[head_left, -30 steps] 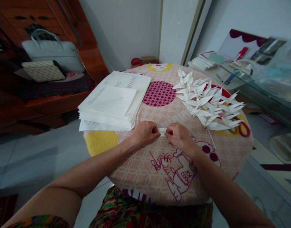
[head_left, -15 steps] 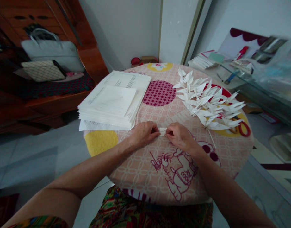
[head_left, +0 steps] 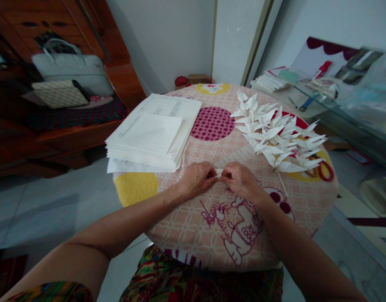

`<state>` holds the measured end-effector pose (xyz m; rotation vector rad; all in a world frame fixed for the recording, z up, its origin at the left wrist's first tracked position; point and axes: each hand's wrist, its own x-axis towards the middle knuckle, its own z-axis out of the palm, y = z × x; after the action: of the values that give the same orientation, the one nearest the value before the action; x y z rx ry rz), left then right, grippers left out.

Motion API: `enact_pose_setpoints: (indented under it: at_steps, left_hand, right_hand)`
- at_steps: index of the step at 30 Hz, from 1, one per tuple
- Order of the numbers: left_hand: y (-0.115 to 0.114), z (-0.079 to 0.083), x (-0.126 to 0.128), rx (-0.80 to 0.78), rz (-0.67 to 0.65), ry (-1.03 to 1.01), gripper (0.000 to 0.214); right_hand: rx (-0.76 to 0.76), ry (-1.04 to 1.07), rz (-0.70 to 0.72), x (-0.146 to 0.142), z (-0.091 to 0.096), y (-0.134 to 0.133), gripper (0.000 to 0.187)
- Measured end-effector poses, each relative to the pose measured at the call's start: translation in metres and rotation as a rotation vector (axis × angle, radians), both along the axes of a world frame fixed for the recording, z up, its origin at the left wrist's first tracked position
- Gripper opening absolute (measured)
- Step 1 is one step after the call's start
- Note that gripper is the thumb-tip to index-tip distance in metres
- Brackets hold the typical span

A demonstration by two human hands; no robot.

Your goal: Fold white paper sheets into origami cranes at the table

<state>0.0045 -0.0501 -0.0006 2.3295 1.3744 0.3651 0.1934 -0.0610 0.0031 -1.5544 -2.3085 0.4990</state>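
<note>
Over the middle of the round table, my left hand (head_left: pixel 199 178) pinches the left end of a small folded piece of white paper (head_left: pixel 218 172). My right hand (head_left: pixel 238 178) is closed on its right end, fingertips close to those of the left. Most of the paper is hidden by my fingers. Beyond my right hand lies a cluster of folded white paper cranes (head_left: pixel 277 134), their points sticking up. To the left is a stack of printed sheets (head_left: pixel 145 136), with smaller square papers (head_left: pixel 163 130) lying on top.
A patterned cloth (head_left: pixel 186 226) covers the table. Red-handled scissors (head_left: pixel 325 171) lie at its right edge, partly under the cranes. A glass-topped side table (head_left: pixel 340 113) with papers and a plastic bag stands to the right. Bags (head_left: pixel 70 71) rest on a wooden seat at left.
My left hand has shifted slightly right, so my fingertips are closer together and less of the paper shows between them. The whole view has moved a little.
</note>
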Motion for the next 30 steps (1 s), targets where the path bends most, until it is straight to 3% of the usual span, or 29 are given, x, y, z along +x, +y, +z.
enact_pose_setpoints:
  at_steps: [7, 14, 24, 30]
  left_hand:
    - [0.001, 0.000, 0.005, 0.062, -0.054, 0.113, 0.020]
    - [0.001, 0.002, -0.004, -0.007, 0.066, 0.050, 0.017]
    - [0.002, -0.002, -0.009, 0.038, 0.025, 0.066, 0.017]
    - [0.004, 0.003, -0.005, 0.010, 0.081, 0.099, 0.017]
  right_hand:
    - [-0.008, -0.049, 0.015, -0.002, 0.001, -0.001, 0.011]
    - [0.006, -0.080, -0.012, -0.002, 0.001, -0.003, 0.012]
    - [-0.094, -0.107, -0.070, -0.006, 0.005, 0.002, 0.014]
    - [-0.150, -0.112, -0.099, -0.010, 0.014, 0.005, 0.013]
